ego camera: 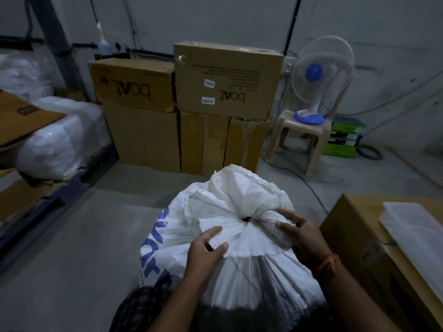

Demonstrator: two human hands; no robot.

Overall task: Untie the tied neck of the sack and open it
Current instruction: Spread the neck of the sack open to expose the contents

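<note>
A white woven plastic sack point(230, 271) with blue printed lettering down its side stands upright in front of the person, its body pleated into fine vertical folds below the neck. The tied neck point(247, 219) sits between the two hands, cinched to a small dark pucker, and above it the loose mouth fabric fans out in crumpled, papery ruffles.

The left hand point(203, 250) is just left of the knot and a little nearer the person. Its thumb and fingertips point(214, 231) are closed together on a flat flap of the flared fabric, pinching it. The right hand point(302, 231) lies on the far side of the knot from the left, fingers curled and pressed into the bunched cloth right beside the pucker, gripping it. An orange thread band point(327, 264) circles that wrist.

To the right of the right hand, close by, is a brown corrugated carton point(359, 248) with a translucent, flat plastic lid point(417, 238) resting on top. Well beyond the fingertips, against the grey wall, stand stacked cardboard boxes point(187, 109) printed "boat" upside down, and beside them a beige plastic chair point(294, 133) carries a white and blue table fan point(321, 75). Far to the left of the left hand lie glossy, plastic-wrapped white bundles point(62, 137).
</note>
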